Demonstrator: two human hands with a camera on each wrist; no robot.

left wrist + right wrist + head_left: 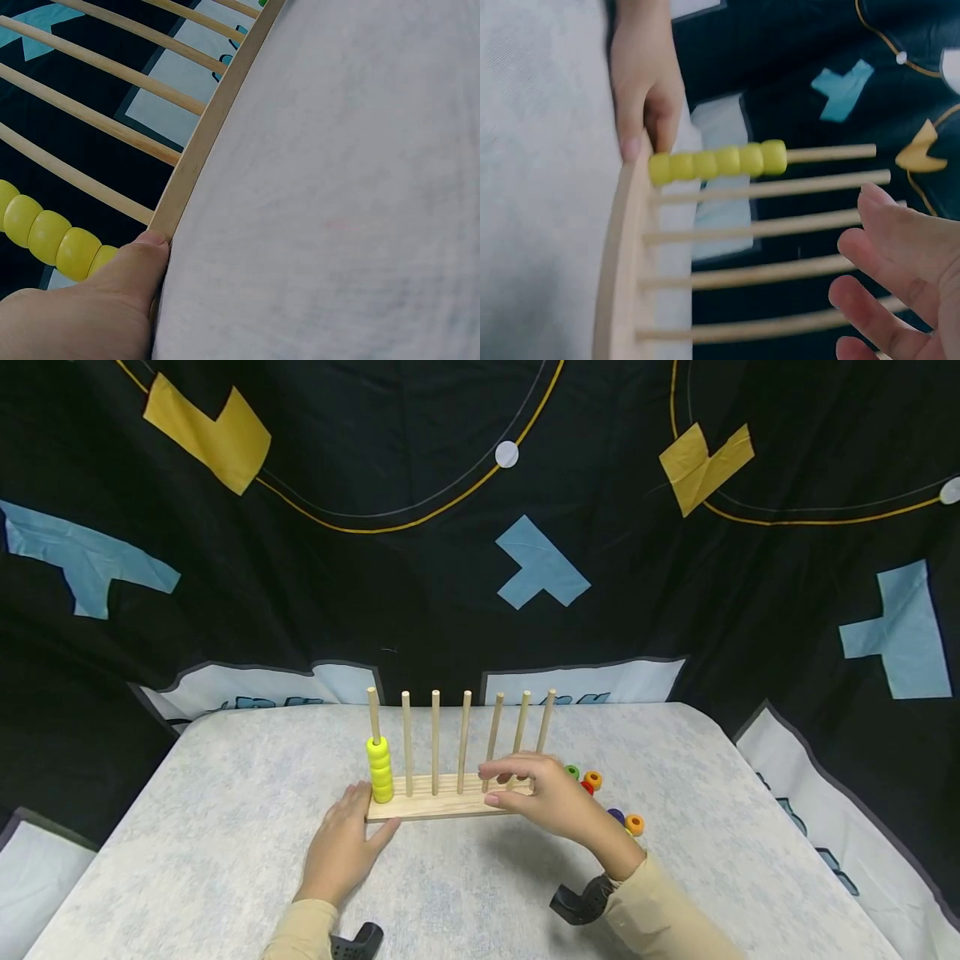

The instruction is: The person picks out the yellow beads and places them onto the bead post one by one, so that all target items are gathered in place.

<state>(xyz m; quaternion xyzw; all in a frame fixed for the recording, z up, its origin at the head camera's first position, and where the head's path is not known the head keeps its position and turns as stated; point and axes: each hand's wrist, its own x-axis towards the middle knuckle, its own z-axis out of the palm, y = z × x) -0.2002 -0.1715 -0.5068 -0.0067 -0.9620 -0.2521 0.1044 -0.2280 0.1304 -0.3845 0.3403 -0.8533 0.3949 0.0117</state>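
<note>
A wooden peg rack (442, 811) stands on the table, with a row of several upright pegs. Several yellow beads (380, 768) are stacked on its leftmost peg; the other pegs that show carry none. My left hand (341, 847) holds the rack's left end, its thumb (139, 266) against the front edge and its fingers along the end. Over the right part of the rack hovers my right hand (551, 793), fingers loosely bent and apart, with nothing between them. In the right wrist view its fingertips (849, 244) overlap the upper ends of the pegs.
Loose beads lie right of the rack, partly behind my right hand and forearm: a green bead (572, 772), a red bead (587, 787), a purple bead (617, 816) and orange beads (634, 825). A black patterned cloth (405, 602) hangs behind the pale table (225, 827).
</note>
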